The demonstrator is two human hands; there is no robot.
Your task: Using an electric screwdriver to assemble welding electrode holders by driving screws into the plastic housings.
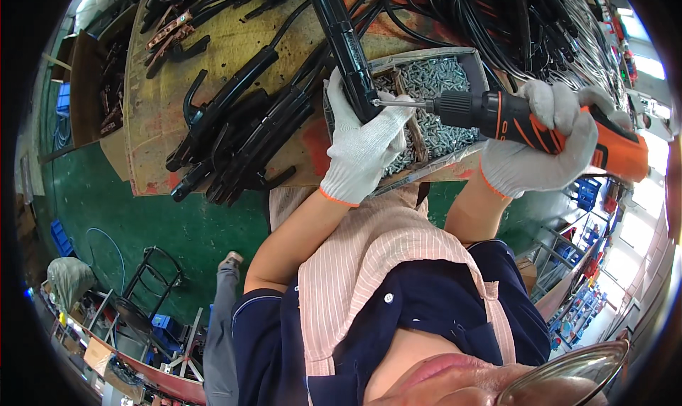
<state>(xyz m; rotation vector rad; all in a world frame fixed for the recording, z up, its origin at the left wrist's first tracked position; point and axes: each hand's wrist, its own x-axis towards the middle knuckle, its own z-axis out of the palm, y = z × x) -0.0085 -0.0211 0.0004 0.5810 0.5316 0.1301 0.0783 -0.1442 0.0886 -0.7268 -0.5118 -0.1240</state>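
My right hand (543,157), in a white knitted glove, is wrapped round an orange and black power screwdriver (522,118) held level. Its long bit points left and meets the lower end of a black plastic handle (341,40), which looks like a welding electrode holder. My left hand (362,150), gloved too, grips that end with the thumb and fingers close to the bit tip. A small shiny spot, perhaps a screw head, shows at the tip. Just behind and below the bit, an open box (472,54) holds many small silvery screws (435,78).
Several similar black holders (231,90) lie on the worn yellow and red tabletop (153,107). Copper jaw parts (167,36) are at the far left, and black cables (455,12) coil at the far right. A brown carton (85,86) stands left of the table. Another person's leg (222,321) shows on the green floor.
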